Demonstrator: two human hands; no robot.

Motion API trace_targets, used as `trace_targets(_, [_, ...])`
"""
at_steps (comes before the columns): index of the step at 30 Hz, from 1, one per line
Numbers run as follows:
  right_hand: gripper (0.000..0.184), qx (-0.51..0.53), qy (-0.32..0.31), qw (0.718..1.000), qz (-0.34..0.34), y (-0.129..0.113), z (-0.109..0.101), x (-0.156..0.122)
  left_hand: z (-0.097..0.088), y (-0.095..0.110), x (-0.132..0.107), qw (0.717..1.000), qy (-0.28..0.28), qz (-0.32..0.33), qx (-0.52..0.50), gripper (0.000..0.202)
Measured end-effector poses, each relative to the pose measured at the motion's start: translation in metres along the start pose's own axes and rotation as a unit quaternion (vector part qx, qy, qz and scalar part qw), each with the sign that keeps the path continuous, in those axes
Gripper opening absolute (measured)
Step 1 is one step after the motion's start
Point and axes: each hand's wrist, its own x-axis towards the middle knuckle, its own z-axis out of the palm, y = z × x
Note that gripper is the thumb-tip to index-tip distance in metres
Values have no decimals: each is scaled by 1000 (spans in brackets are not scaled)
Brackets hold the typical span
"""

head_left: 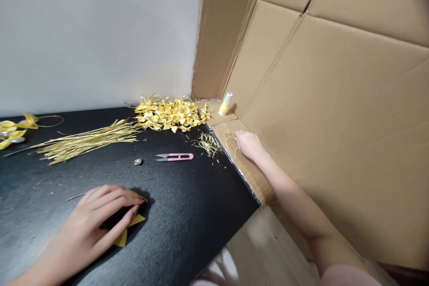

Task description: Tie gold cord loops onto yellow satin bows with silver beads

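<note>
My left hand [103,214] is over the black tabletop, thumb and fingers pinched together on a yellow ribbon bow [122,237], mostly hidden beneath the palm. A thin gold wire end [77,196] sticks out behind the knuckles. My right hand [248,144] reaches out to the cardboard strip at the table's right edge, its fingertips closed at a thin pale looped strand [229,139]. Between the hands lie pink thread snips [174,157] and a small silvery heart-shaped bead [137,161]. Yellow thread clippings [208,144] are scattered left of my right hand.
A heap of yellow ribbon bows [170,114] sits against the wall, with a bundle of gold wire strands [90,140] to its left. More bows [13,134] lie at far left. A white-and-yellow glue stick [225,103] stands by the tall cardboard wall [335,111].
</note>
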Motion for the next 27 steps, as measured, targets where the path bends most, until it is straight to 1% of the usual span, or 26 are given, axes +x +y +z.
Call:
trace_targets(5, [29, -3, 2, 1000, -11, -3, 4, 0, 1, -1, -1, 1000, 3, -1, -7, 13])
trace_targets(11, [29, 3, 19, 1000, -17, -1, 12, -1, 1, -1, -1, 1000, 2, -3, -10, 13])
trace_targets(15, [28, 10, 30, 999, -23, 0, 16, -1, 3, -3, -2, 1000, 10, 6, -13, 14])
trace_targets(21, [27, 17, 40, 999, -26, 0, 16, -2, 8, -12, -6, 999, 20, 36, -21, 16])
trace_targets(27, [26, 23, 47, 998, -26, 1, 17, -2, 10, -16, -8, 999, 18, 41, -20, 15])
